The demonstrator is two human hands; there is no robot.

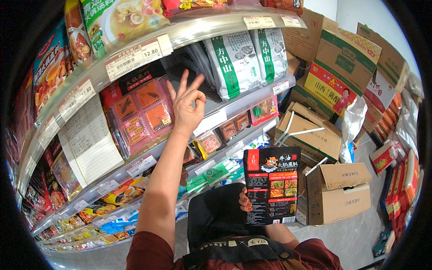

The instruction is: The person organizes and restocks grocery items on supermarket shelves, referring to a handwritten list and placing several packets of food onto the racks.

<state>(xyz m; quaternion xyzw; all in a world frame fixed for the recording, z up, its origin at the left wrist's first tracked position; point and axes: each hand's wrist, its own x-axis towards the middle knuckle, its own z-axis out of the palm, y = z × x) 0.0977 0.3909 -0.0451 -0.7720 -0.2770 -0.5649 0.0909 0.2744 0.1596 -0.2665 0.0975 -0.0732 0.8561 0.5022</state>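
Note:
My left hand (190, 104) is raised before a shelf, thumb and index finger bent together and the other fingers spread; nothing shows in it. To its left lies a clear-wrapped pack of red-orange hotpot seasoning blocks (143, 113), and to its right stand white-and-green soup packets (233, 64). Lower right, my right hand (245, 200) grips the left edge of a black printed hotpot seasoning pouch (272, 185), its back with text and food pictures facing up. Most of that hand is hidden behind the pouch. A handwritten paper sheet (89, 141) rests at the left on the same shelf.
Curved shelf edges with price tags (138, 55) run across the left and top. Lower shelves hold many packets. Stacked cardboard boxes (344, 64) stand at the right, with an opened carton (341, 199) beside the pouch. Red packages (401, 192) are at the far right.

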